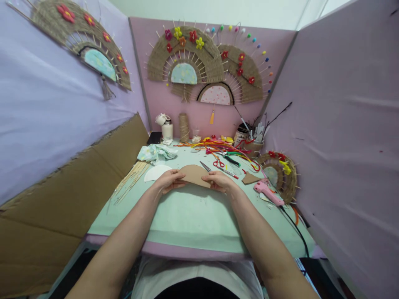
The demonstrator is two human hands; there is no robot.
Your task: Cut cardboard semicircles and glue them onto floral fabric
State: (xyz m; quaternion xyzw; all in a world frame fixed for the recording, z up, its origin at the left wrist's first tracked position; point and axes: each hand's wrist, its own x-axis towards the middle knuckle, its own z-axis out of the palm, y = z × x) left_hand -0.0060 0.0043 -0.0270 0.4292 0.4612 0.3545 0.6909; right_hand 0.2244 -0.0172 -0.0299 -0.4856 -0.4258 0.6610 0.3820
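A brown cardboard half-circle (195,174) is held between my two hands over the middle of the table, its curved edge facing away from me. My left hand (170,181) grips its left end, thumb on top. At the right end, my right hand (218,181) pinches it in the same way. A white half-circle (156,172) lies just beyond my left hand. Scissors with red handles (218,163) and a pen (227,172) rest beyond my right hand.
Thin sticks (132,178) and crumpled patterned cloth (156,153) lie left. A pink glue gun (268,193) with a black cord, a cardboard scrap (250,178) and a round woven piece (288,182) are right. Colourful pipe cleaners (218,146) and a twine spool (183,128) stand behind.
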